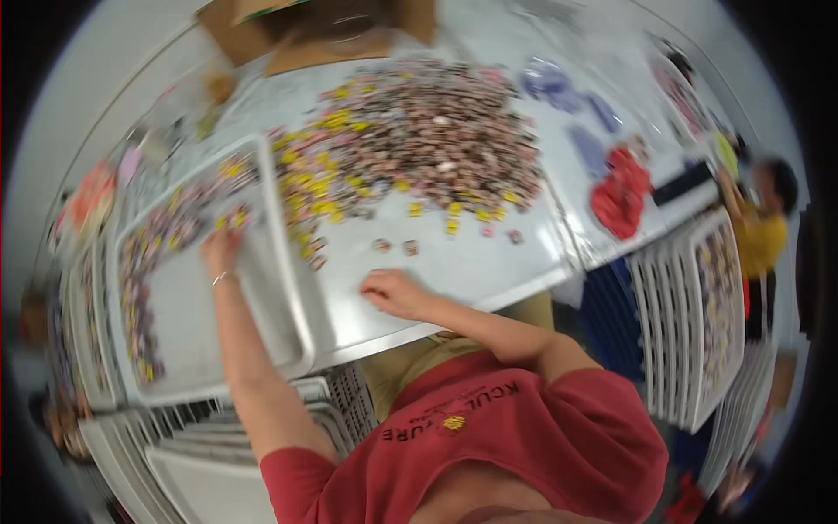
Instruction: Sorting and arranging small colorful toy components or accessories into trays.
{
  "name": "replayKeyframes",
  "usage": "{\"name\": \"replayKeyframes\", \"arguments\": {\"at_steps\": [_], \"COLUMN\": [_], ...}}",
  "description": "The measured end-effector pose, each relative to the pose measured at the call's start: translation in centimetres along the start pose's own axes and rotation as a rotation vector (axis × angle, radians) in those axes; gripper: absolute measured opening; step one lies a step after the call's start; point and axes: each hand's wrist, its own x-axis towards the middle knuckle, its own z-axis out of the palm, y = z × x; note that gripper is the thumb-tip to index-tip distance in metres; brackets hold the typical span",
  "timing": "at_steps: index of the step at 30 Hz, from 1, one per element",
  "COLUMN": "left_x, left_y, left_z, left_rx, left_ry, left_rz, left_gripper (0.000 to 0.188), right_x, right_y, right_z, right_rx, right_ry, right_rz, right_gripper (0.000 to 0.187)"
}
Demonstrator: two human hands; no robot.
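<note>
My left hand (222,251) reaches into a white shallow tray (278,218) at the left. Its fingers are drawn together at a short cluster of small yellow and pink pieces (234,217); blur hides whether one is between them. More small pieces (140,310) line the tray's far and left sides in a band. My right hand (397,293) rests curled near the table's front edge, its fingertips tucked under, so anything in them is hidden. Beyond it a large heap of small flat pieces (436,131), brownish-pink with yellow ones, spreads over the table (489,271). A few loose pieces (410,248) lie close to that hand.
An open cardboard box (323,59) stands at the far edge. Red plastic (621,194) and clear bluish plastic (552,84) lie at the right. Stacked white trays (672,323) stand right of the table, near a person in yellow (758,231). More trays (209,472) are below left.
</note>
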Motion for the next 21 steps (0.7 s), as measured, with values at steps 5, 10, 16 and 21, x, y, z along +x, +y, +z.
{"name": "replayKeyframes", "arguments": {"at_steps": [5,10,16,21], "left_x": [1.3,-1.3,-5.8,-10.3], "left_y": [-1.1,0.4,1.2,2.3], "left_z": [1.1,4.6,6.4,5.7], "left_rx": [0.215,0.19,0.296,0.566], "left_ry": [0.118,0.194,0.234,0.158], "left_rz": [-0.041,-0.084,-0.048,0.222], "left_gripper": [0.013,0.015,0.035,0.038], "right_x": [-2.0,-7.3,-13.5,-11.5], "right_y": [0.7,6.8,10.9,9.4], "right_z": [-9.5,-30.8,-39.5,-34.4], "right_rx": [-0.25,-0.781,-1.486,-1.372], "right_ry": [0.276,0.991,0.728,0.504], "right_rz": [0.016,0.239,0.591,0.572], "right_gripper": [0.008,0.013,0.015,0.009]}}
